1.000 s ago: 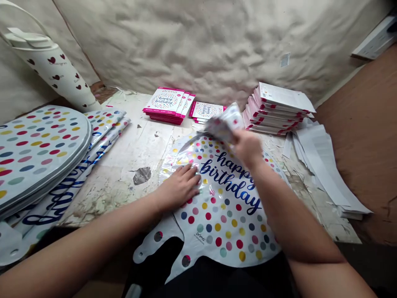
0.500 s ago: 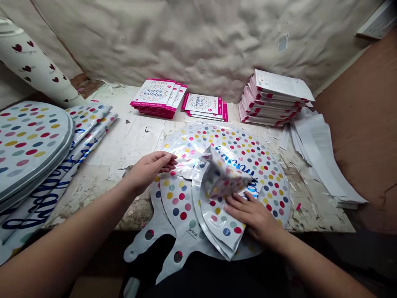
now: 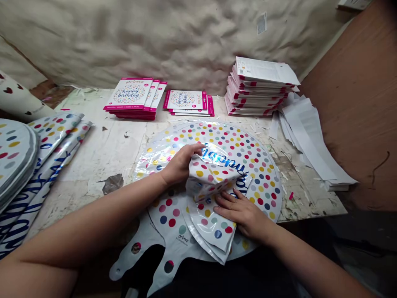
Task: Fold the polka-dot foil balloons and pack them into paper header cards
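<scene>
A partly folded foil balloon point(image 3: 212, 225), white with coloured dots, lies on top of flat round foil balloons point(image 3: 254, 153) lettered in blue. My left hand point(image 3: 182, 162) is closed on the raised upper flap of the folded balloon, the thumb and fingertips at its left corner. My right hand point(image 3: 243, 213) rests flat on the folded part, fingers spread, pressing it against the pile. Two balloon tails point(image 3: 163, 269) stick out over the table's front edge at the lower left.
Printed packets in a pile point(image 3: 132, 97), a smaller packet pile point(image 3: 187, 102) and a tall packet stack point(image 3: 260, 89) stand along the back. White paper strips point(image 3: 313, 140) lie at the right. More dotted balloons point(image 3: 14, 153) and folded foil sheets point(image 3: 58, 153) fill the left side.
My left hand has moved right and taken hold of the balloon's raised flap, which now sits lower and wider. The right hand stays on the folded part. The view has shifted slightly right.
</scene>
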A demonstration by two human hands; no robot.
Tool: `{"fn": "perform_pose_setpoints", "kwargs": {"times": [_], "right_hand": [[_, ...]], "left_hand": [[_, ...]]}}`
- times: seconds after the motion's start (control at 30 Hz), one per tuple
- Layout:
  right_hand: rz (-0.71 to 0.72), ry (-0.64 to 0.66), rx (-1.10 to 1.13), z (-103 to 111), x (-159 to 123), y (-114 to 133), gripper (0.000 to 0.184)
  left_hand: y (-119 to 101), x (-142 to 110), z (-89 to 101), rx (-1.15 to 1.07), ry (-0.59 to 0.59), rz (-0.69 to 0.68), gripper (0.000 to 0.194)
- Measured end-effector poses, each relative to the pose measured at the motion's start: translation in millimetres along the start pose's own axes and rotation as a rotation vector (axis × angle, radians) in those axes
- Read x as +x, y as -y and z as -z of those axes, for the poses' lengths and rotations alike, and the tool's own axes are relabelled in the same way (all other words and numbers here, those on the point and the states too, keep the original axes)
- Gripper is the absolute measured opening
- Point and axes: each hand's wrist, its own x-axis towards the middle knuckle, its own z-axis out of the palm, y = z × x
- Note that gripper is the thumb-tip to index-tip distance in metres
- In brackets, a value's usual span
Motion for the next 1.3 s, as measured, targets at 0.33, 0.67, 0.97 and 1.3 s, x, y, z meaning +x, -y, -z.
{"fn": "perform_pose_setpoints", "kwargs": {"times": [0.33,0.67,0.97,1.3], "right_hand": [[-0.009,0.012,-0.001,5,0,-3,0.039],[0.002,0.025,0.006,8,3,-8,0.042],[-0.032,-0.168,-0.024,19,-6,-20,0.04],[0.061,-0.325,-0.02,15,-23,-18,0.032]], "left_hand": [[38,28,24.1,-0.353,-0.105,0.595,0.019],[48,16,73.2,0.3,-0.29,0.334,0.024],[-27,14,-44.0,0.384,0.593,-0.262,0.051],[-31,3,-47.7,0.52,0.59,-0.07,0.062]]}}
